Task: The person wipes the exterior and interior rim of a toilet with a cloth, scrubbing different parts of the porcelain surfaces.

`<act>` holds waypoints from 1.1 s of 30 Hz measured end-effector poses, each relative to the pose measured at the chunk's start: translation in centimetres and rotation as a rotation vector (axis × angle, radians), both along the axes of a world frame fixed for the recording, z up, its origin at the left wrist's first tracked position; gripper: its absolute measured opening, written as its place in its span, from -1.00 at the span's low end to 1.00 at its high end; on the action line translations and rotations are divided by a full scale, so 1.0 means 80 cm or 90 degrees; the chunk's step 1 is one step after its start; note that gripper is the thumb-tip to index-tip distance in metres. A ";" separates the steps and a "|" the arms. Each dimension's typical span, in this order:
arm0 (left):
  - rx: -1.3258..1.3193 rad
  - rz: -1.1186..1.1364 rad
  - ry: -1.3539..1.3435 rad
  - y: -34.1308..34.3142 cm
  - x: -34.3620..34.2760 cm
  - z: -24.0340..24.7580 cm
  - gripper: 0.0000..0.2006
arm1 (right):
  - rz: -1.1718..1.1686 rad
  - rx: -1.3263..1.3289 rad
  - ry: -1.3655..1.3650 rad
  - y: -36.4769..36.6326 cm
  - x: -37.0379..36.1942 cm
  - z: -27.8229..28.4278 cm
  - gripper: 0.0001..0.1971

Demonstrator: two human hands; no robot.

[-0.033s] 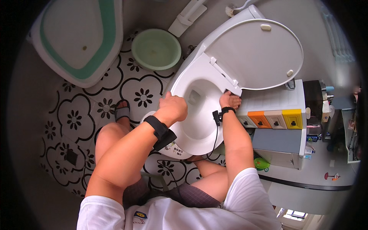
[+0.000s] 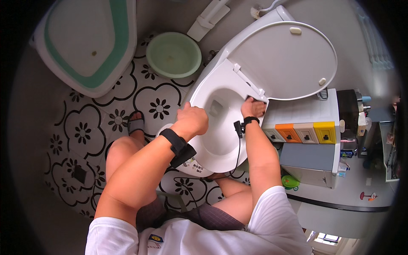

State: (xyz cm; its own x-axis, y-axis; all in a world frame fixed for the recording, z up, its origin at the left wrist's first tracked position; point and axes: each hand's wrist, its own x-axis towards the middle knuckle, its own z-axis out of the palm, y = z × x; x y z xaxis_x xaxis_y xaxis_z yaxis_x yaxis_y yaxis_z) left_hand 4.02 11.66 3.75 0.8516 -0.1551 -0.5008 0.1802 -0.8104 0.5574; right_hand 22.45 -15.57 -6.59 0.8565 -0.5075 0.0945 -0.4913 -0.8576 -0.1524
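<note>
The white toilet (image 2: 231,159) stands in front of me with its lid (image 2: 293,59) raised. My left hand (image 2: 193,120) is closed in a curl over the left side of the bowl's rim, and whatever its fingers hold is hidden. At the right side of the rim, near the lid's hinge, my right hand (image 2: 253,108) bends round a small dark thing (image 2: 248,97), mostly covered by the fingers. Its motion slightly smears the hand. Black straps circle both wrists, and a black plug-like piece with a cable (image 2: 238,127) hangs from the right one.
A pale green basin (image 2: 173,55) lies on the patterned floor at the far left, beside a white and green folding tub (image 2: 100,83). Close on the right stands a white cabinet with coloured drawers (image 2: 289,133), next to a grey-topped box (image 2: 304,153).
My right hand has shifted slightly left along the rim, and the dark thing has moved with it. My left hand keeps its place.
</note>
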 end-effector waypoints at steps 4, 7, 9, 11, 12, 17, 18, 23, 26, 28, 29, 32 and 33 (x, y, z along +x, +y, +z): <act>-0.039 -0.013 -0.035 0.006 0.002 -0.002 -0.70 | 0.291 -0.007 -0.083 0.091 0.012 -0.004 -0.23; -0.046 -0.010 -0.046 0.002 0.003 -0.002 -0.70 | 0.516 -0.039 -0.088 0.140 -0.005 0.000 -0.27; -0.036 -0.002 -0.070 -0.003 0.003 0.006 -0.70 | 0.637 -0.049 -0.079 0.168 -0.027 0.002 -0.29; 0.005 0.004 -0.070 -0.001 0.003 0.001 -0.70 | 0.743 0.008 -0.060 0.191 -0.061 -0.005 -0.28; 0.003 0.003 -0.075 0.000 0.002 0.001 -0.70 | 0.821 0.039 -0.049 0.194 -0.080 -0.010 -0.28; 0.005 0.008 0.002 0.012 -0.001 0.006 -0.70 | 0.917 0.124 0.023 0.184 -0.144 0.017 -0.21; 0.035 0.051 -0.082 0.006 -0.005 -0.009 -0.72 | 0.854 0.101 0.020 0.185 -0.134 -0.001 -0.17; 0.064 -0.004 -0.002 0.015 -0.004 0.008 -0.73 | 0.425 0.245 -0.070 0.196 -0.081 -0.016 -0.14; 0.086 -0.033 0.023 0.015 0.000 0.007 -0.71 | 0.274 0.248 -0.075 0.218 -0.057 -0.014 -0.17; 0.103 -0.040 0.030 0.015 0.003 0.001 -0.68 | 0.249 0.255 -0.064 0.232 -0.053 -0.011 -0.17; 0.103 -0.037 0.031 0.018 0.003 -0.002 -0.68 | 0.221 0.261 -0.057 0.238 -0.054 -0.007 -0.17; 0.075 -0.048 0.002 0.023 0.003 -0.005 -0.74 | 0.304 0.303 -0.044 0.238 -0.086 -0.008 -0.22; 0.075 -0.056 -0.006 0.024 0.004 -0.007 -0.73 | 0.373 0.353 -0.051 0.235 -0.103 -0.010 -0.25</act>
State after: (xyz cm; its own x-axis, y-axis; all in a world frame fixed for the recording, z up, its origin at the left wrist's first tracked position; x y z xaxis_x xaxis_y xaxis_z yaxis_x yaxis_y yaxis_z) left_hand 4.33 13.54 3.21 0.8418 -0.1702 -0.5123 0.1005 -0.8830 0.4585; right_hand 14.22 3.20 -7.40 0.9990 0.0297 0.0336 0.0444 -0.7616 -0.6465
